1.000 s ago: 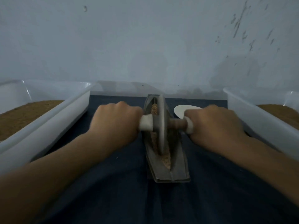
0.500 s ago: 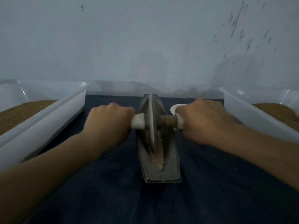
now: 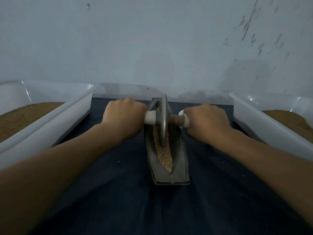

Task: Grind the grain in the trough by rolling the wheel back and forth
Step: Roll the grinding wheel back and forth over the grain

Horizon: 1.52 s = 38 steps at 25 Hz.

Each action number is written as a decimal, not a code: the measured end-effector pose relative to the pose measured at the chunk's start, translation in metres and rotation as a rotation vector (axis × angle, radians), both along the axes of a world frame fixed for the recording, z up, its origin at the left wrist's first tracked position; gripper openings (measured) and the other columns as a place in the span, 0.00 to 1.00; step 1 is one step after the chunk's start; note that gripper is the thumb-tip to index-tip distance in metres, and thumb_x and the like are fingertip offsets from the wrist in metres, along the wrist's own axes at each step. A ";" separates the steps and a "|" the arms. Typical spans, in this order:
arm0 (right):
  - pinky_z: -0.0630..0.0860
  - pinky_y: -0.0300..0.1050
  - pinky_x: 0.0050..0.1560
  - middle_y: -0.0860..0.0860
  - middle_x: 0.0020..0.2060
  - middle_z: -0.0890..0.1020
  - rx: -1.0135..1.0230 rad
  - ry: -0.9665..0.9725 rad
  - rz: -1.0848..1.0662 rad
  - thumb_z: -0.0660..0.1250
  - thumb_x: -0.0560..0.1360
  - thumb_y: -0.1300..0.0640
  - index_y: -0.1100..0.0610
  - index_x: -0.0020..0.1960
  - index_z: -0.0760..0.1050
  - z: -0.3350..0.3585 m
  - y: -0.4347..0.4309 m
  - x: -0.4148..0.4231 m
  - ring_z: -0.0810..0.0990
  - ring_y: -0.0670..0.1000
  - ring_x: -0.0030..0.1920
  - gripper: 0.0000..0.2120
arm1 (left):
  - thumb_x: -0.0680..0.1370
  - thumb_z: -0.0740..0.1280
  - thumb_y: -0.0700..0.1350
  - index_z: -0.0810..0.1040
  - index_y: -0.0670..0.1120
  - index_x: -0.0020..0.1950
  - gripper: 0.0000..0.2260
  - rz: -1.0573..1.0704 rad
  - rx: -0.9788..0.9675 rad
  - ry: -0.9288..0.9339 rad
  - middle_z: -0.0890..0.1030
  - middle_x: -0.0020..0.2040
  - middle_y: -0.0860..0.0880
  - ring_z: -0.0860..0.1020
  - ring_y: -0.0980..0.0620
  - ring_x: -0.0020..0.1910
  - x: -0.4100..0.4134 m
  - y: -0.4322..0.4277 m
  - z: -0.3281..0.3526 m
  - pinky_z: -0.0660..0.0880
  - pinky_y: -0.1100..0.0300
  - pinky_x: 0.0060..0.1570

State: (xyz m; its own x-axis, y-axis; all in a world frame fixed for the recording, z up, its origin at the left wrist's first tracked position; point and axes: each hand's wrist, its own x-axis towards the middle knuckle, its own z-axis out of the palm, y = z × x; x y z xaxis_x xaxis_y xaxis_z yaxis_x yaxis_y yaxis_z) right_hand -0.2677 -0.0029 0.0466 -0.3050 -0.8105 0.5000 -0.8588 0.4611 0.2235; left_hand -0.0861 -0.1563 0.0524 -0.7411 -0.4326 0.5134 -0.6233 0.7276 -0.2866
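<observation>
A grey boat-shaped trough [image 3: 177, 168] lies lengthwise on a dark blue cloth, with pale crushed grain [image 3: 165, 156] in its groove. A grey metal wheel [image 3: 163, 119] stands upright in the groove near the trough's far end. An axle with white end sleeves runs through the wheel. My left hand [image 3: 124, 114] grips the left handle [image 3: 149, 118], and my right hand [image 3: 205, 122] grips the right handle [image 3: 185, 122]. Both fists are curled round the handles, knuckles up. The wheel hides the far part of the grain.
Two white plastic tubs flank the cloth, one on the left [image 3: 50, 119] and one on the right [image 3: 271, 126], each holding brown powder. A pale wall [image 3: 152, 48] rises just behind the trough. A white object peeks out behind my right hand.
Both hands have pushed the wheel away from me along the groove, from mid-trough to the far end, uncovering more grain at the near end.
</observation>
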 end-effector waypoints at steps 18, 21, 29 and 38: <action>0.48 0.33 0.27 0.42 0.24 0.56 -0.133 0.199 0.055 0.70 0.57 0.44 0.45 0.33 0.60 -0.015 0.025 0.004 0.50 0.41 0.24 0.18 | 0.57 0.76 0.47 0.65 0.54 0.33 0.19 -0.136 -0.135 0.076 0.50 0.28 0.55 0.45 0.56 0.25 0.025 0.004 -0.013 0.46 0.67 0.28; 0.69 0.44 0.33 0.47 0.37 0.79 -0.013 -0.080 -0.105 0.69 0.72 0.43 0.46 0.41 0.73 -0.003 -0.019 -0.001 0.74 0.52 0.34 0.09 | 0.74 0.68 0.46 0.77 0.50 0.44 0.02 0.050 0.003 0.009 0.73 0.35 0.49 0.73 0.47 0.31 -0.016 -0.005 -0.002 0.66 0.57 0.30; 0.47 0.32 0.27 0.42 0.23 0.54 -0.182 0.267 0.102 0.70 0.55 0.45 0.46 0.29 0.60 -0.010 0.024 0.006 0.49 0.41 0.23 0.17 | 0.63 0.71 0.52 0.65 0.57 0.34 0.13 -0.112 -0.087 0.026 0.56 0.28 0.57 0.52 0.58 0.23 0.032 0.008 -0.015 0.50 0.66 0.25; 0.70 0.45 0.36 0.49 0.41 0.80 0.066 -0.173 -0.098 0.70 0.75 0.46 0.47 0.41 0.73 0.009 -0.028 -0.005 0.75 0.52 0.38 0.09 | 0.78 0.64 0.47 0.78 0.53 0.52 0.05 0.063 0.103 -0.050 0.78 0.45 0.48 0.79 0.44 0.43 -0.027 -0.012 0.009 0.70 0.54 0.38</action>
State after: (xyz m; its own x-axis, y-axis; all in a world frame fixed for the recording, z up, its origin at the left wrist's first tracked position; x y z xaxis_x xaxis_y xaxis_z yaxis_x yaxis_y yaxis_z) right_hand -0.2729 -0.0305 0.0552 -0.4607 -0.8019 0.3804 -0.8387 0.5336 0.1089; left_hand -0.1134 -0.1687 0.0618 -0.7344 -0.5278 0.4267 -0.6556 0.7144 -0.2447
